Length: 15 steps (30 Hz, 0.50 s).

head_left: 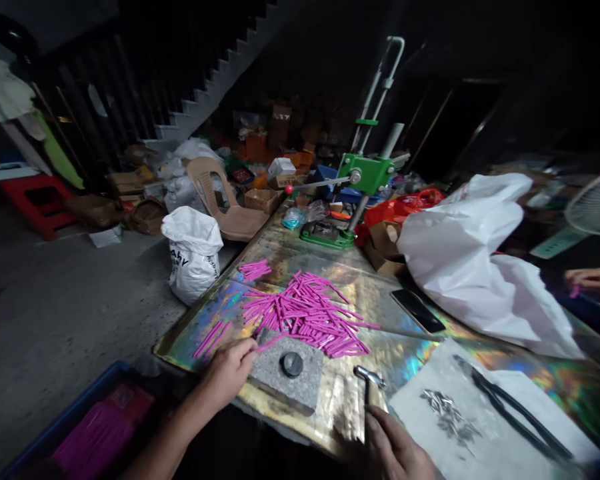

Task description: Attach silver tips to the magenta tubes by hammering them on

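Head view: a worktable (386, 347) holds a pink pile (305, 310) beyond a stone block (270, 373), apparently for easy reach — right hand (400, 448) gripping a hammer (370, 377), left hand (230, 368) narrowly pinching one pink strip (271, 342) by the block.

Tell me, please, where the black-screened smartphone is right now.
In the head view, the black-screened smartphone lies on the shiny table, right of the pile of thin pink tubes, beside the large white plastic bag.
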Each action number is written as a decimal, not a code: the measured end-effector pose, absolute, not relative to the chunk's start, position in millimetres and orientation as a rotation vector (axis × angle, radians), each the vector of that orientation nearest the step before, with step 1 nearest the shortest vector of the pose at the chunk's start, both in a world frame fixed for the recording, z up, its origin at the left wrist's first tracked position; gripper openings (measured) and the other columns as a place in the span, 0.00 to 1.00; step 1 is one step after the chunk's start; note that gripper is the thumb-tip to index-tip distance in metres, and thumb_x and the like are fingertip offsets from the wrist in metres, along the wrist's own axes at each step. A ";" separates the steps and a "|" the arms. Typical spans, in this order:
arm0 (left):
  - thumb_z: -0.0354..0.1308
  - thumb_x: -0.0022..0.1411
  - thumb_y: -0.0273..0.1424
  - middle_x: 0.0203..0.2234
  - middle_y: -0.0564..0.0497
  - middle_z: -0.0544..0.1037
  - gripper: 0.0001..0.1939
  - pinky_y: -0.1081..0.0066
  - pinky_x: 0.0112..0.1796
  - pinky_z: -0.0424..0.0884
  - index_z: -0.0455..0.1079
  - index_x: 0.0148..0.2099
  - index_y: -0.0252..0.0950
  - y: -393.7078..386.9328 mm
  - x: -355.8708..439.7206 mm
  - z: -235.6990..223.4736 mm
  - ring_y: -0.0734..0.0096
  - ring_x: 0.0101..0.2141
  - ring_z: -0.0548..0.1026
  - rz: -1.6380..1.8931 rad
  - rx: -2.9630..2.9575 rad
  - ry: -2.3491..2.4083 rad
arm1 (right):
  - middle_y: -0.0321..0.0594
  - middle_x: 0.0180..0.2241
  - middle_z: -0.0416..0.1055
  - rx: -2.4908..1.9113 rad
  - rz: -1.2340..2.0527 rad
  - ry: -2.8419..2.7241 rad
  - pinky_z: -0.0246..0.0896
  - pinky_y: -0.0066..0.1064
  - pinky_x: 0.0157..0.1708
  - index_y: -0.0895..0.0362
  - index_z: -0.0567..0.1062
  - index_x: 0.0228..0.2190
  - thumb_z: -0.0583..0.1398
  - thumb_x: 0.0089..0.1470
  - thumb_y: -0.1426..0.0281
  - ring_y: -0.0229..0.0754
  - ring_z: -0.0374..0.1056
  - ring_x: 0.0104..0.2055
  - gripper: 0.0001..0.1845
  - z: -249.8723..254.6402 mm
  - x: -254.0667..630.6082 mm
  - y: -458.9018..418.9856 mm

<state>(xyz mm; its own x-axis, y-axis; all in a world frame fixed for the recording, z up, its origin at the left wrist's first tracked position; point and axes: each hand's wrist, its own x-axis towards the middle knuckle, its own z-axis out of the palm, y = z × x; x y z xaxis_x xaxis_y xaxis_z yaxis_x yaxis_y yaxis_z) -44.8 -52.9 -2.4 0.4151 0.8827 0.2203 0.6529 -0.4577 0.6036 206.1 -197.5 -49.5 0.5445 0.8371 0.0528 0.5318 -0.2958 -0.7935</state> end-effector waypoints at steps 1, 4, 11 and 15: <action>0.46 0.56 0.25 0.21 0.53 0.73 0.10 0.77 0.27 0.64 0.68 0.28 0.37 -60.7 -40.8 0.2 0.72 0.25 0.71 0.744 2.242 1.233 | 0.43 0.35 0.76 -1.918 0.491 -1.101 0.63 0.32 0.39 0.55 0.75 0.32 0.51 0.46 0.50 0.50 0.69 0.40 0.25 -44.4 197.6 -195.2; 0.47 0.56 0.25 0.21 0.54 0.72 0.10 0.78 0.27 0.64 0.67 0.26 0.37 -83.1 -26.1 6.3 0.72 0.25 0.71 0.718 2.219 1.025 | 0.43 0.40 0.73 -1.759 0.494 -1.170 0.61 0.31 0.41 0.55 0.71 0.42 0.53 0.50 0.57 0.46 0.68 0.41 0.21 -29.8 176.5 -188.4; 0.54 0.52 0.32 0.21 0.52 0.75 0.07 0.77 0.26 0.66 0.72 0.27 0.37 -105.5 -2.4 -8.1 0.70 0.24 0.72 0.725 1.804 0.877 | 0.36 0.20 0.64 -1.654 0.585 -1.460 0.57 0.26 0.25 0.57 0.69 0.24 0.47 0.55 0.64 0.36 0.62 0.24 0.16 -5.8 170.6 -185.8; 0.63 0.43 0.36 0.17 0.54 0.73 0.12 0.77 0.20 0.65 0.72 0.31 0.35 -104.3 15.6 -17.7 0.74 0.18 0.67 0.759 1.259 0.944 | 0.30 0.18 0.53 -1.582 0.738 -1.189 0.49 0.24 0.21 0.57 0.64 0.20 0.49 0.54 0.61 0.33 0.52 0.21 0.17 -7.5 169.8 -192.1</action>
<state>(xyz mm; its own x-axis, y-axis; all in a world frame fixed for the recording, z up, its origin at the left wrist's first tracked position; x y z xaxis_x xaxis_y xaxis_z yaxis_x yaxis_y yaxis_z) 15.6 -104.3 -17.7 0.4352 0.8853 -0.1639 0.0301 0.1677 0.9854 169.8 -192.1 -7.5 0.3349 0.9383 0.0861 0.3399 -0.0351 -0.9398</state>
